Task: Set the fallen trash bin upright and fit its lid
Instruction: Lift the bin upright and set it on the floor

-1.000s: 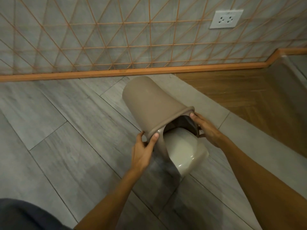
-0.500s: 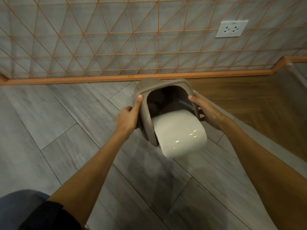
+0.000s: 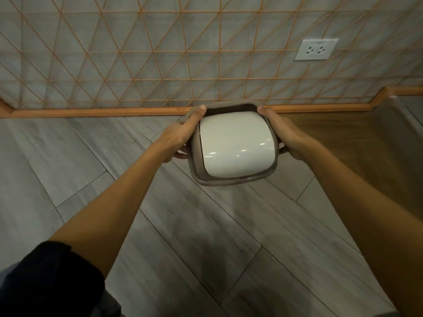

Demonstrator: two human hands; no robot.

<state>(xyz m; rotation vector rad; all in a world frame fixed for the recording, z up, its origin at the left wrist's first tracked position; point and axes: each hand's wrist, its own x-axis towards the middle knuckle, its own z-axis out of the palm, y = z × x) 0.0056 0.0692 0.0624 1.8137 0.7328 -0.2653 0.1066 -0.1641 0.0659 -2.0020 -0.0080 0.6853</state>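
There is only the head view. The bin (image 3: 233, 179) is now seen almost straight from above: its brown rim makes a rounded square around the white lid (image 3: 235, 145). One second ago it lay tilted, with its base toward the wall and its long brown side in full view; half a second ago the mouth had turned up toward the camera. Now the side wall is no longer seen at all, so I judge that the bin is upright or very nearly so. I cannot tell if its base already rests on the floor (image 3: 91, 156), because the bin hides it.

The left hand (image 3: 180, 138) is closed on the left edge of the rim, with the thumb laid over the top near the far corner. The right hand (image 3: 283, 136) is closed on the right edge in the same way. Both hold the bin only — neither holds the lid by itself.

The lid sits inside the rim, between the two hands. A dark gap shows along its far edge, below the skirting (image 3: 114, 112), and at the near left it seems to sit a little skew. So the first part of the task looks done, and the second not yet — the lid probably still needs to be pressed or turned level. A wall socket (image 3: 317, 49) is up at the right.
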